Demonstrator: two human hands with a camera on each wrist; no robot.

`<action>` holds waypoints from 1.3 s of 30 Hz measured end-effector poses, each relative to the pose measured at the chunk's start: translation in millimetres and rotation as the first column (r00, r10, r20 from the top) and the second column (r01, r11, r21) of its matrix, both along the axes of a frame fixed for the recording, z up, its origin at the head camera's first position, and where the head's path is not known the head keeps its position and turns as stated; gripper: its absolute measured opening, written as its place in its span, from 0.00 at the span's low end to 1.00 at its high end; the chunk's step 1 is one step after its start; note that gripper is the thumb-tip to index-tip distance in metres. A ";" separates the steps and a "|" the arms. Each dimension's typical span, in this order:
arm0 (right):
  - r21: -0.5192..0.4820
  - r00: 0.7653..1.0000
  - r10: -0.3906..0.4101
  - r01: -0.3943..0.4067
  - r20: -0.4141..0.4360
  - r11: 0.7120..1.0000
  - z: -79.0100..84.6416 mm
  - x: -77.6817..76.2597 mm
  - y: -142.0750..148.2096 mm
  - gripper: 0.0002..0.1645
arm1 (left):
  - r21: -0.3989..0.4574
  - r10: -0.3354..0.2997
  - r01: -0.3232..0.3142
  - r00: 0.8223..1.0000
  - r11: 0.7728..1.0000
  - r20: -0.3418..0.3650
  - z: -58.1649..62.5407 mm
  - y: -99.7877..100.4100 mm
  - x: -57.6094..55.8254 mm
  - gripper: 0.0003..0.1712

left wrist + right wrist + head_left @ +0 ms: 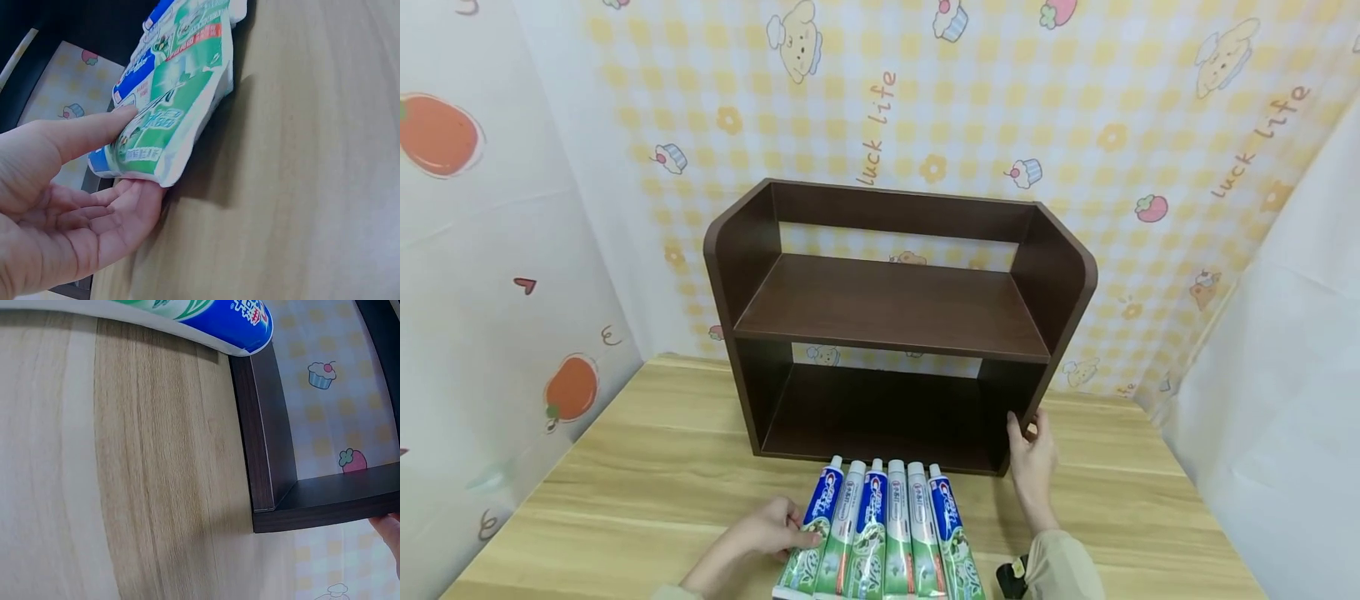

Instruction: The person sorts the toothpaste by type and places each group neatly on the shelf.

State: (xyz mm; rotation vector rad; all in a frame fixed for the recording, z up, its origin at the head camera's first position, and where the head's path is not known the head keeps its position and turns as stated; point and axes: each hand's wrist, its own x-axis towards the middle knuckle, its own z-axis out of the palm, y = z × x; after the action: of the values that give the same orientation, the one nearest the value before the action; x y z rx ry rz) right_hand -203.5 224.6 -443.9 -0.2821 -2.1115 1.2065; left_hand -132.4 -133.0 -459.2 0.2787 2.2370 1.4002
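Note:
A fanned row of several toothpaste tubes lies side by side in front of a dark brown two-tier shelf [891, 304], caps toward it. Blue-and-green tubes are mixed with white-and-green ones. My left hand [767, 529] pinches the leftmost toothpaste tube [808, 533]; in the left wrist view the thumb lies on top and the fingers are under its edge [150, 134]. With my right hand [1032, 462] I hold the lower front of the shelf's right side panel, thumb on the inner side. Only some fingers of that hand show at the right wrist view's edge.
Both shelf tiers are bare, with open gaps at the back. The shelf stands on a light wooden table [647, 467] near a yellow checked wall covering [925, 108]. White sheets hang on the left and right. A small black object [1011, 577] is by the right sleeve.

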 end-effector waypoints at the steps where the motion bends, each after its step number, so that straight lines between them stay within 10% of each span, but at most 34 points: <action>1: 0.003 1.000 0.001 -0.001 -0.002 1.000 0.3 -0.5 0.5 0.12 | 0.009 0.009 -0.009 1.000 1.000 0.005 -0.8 -0.4 0.7 0.11; 8: 0.003 0.999 0.031 -0.031 0.026 1.000 4.5 -3.0 2.0 0.13 | 0.056 0.039 -0.039 0.999 0.998 -0.002 5.4 -0.3 5.0 0.15; 27: 0.043 0.999 0.031 -0.032 0.029 0.999 8.9 -5.8 -2.5 0.12 | 0.091 0.111 -0.106 0.992 0.990 -0.060 75.7 38.4 11.1 0.32; 39: 0.029 0.999 0.021 -0.022 0.039 0.999 2.3 -0.1 0.1 0.12 | 0.102 -0.003 0.023 0.981 0.994 -0.193 132.5 60.9 19.8 0.27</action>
State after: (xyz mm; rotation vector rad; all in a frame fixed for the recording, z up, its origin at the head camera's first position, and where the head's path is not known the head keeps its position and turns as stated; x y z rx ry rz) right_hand -203.7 224.7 -441.6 -0.2724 -2.1693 1.1899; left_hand -112.6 -72.1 -326.7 0.4826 2.3125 1.5434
